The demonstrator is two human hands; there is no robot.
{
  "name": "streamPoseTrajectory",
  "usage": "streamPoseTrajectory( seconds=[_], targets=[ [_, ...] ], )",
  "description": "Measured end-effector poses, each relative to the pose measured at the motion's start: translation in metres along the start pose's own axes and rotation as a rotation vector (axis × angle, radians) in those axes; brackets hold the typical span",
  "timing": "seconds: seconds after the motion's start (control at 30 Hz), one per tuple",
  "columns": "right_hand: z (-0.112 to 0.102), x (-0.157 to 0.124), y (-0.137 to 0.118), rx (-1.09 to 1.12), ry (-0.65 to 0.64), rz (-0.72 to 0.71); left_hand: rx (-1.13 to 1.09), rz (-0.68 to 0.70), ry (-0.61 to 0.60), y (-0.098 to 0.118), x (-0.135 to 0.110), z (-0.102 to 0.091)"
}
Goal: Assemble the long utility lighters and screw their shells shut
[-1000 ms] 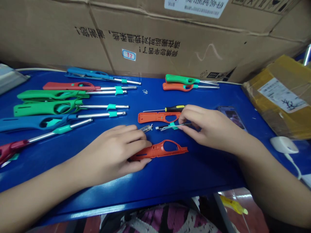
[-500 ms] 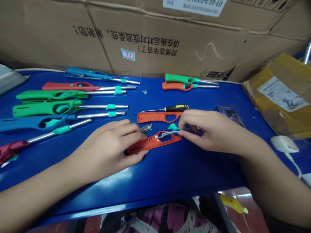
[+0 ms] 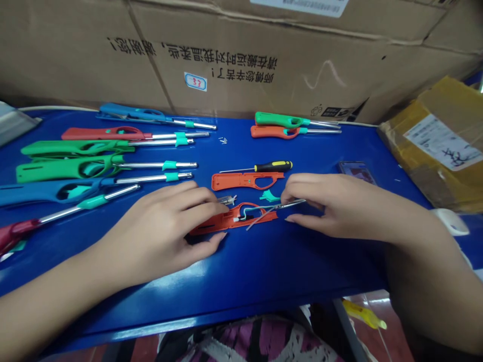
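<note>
An open orange lighter shell half [image 3: 230, 219] lies on the blue table [image 3: 264, 266], and my left hand [image 3: 166, 231] pinches its left end between fingers and thumb. My right hand [image 3: 332, 203] pinches a thin metal tube [image 3: 292, 203] whose white and blue wires [image 3: 251, 211] curl into the shell. A second orange shell half [image 3: 247, 179] lies just behind, with a teal trigger piece [image 3: 269, 196] and a small metal part [image 3: 227, 199] between them. A black and yellow screwdriver [image 3: 269, 166] rests behind that.
Several assembled long lighters in blue, red and green [image 3: 94, 161] lie in a row at the left. Two more, green and orange [image 3: 290, 125], lie at the back. A phone [image 3: 356, 171], cardboard boxes [image 3: 241, 55] and a yellow parcel [image 3: 441, 141] border the table.
My right hand brought the tube with its wires down from behind onto the shell. My left hand shifted the shell up and to the left and keeps hold of it.
</note>
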State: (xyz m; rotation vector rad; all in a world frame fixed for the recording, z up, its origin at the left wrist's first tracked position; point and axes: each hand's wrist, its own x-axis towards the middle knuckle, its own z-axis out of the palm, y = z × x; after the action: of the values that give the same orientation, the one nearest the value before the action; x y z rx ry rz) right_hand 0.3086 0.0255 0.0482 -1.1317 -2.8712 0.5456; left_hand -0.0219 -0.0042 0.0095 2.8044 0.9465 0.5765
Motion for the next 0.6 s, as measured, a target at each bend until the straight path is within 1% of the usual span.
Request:
streamPoseTrajectory(
  seconds=[0.13,0.27,0.4,0.6],
  targets=[
    [0.006,0.004,-0.003,-0.041,-0.012,-0.021,-0.056,0.019,-0.022,0.003,0.0,0.007],
    [0.013,0.01,-0.009,-0.084,0.016,-0.024,-0.094,0.015,-0.024,0.003,0.0,0.013],
    [0.016,0.013,-0.01,-0.156,0.039,-0.003,-0.098,0.02,-0.013,0.001,0.0,0.014],
    [0.018,0.013,-0.005,-0.2,0.022,0.002,-0.151,0.002,-0.001,0.002,-0.001,0.015]
  ],
)
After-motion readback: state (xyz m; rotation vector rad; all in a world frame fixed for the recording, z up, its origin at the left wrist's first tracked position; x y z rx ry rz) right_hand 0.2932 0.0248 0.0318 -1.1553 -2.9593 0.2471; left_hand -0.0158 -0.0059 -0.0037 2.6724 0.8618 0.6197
